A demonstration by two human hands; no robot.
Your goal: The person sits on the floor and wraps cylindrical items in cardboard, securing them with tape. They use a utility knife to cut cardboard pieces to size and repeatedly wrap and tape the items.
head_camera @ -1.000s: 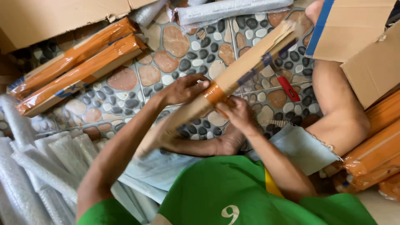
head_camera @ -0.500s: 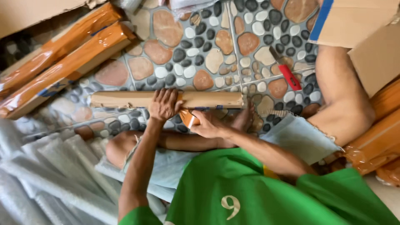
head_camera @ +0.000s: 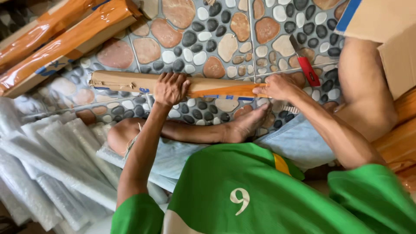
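Observation:
A long, narrow package (head_camera: 130, 82) in brown paper lies flat across the pebble-pattern floor, its right part covered in glossy orange tape (head_camera: 225, 90). My left hand (head_camera: 171, 89) grips it from above near the middle. At the orange right end, my right hand (head_camera: 279, 86) closes its fingers on the package. My bare foot (head_camera: 247, 123) rests on the floor just below it.
A red-handled cutter (head_camera: 307, 69) lies beside my right hand. Two orange-taped long packages (head_camera: 65, 39) lie at upper left, more (head_camera: 403, 143) at the right edge. Bubble-wrap rolls (head_camera: 43, 160) fill the lower left. A cardboard box (head_camera: 381, 21) stands at upper right.
The package was held up at a slant, then came down flat on the floor. My hands have spread apart along it, the right one sliding to the orange end.

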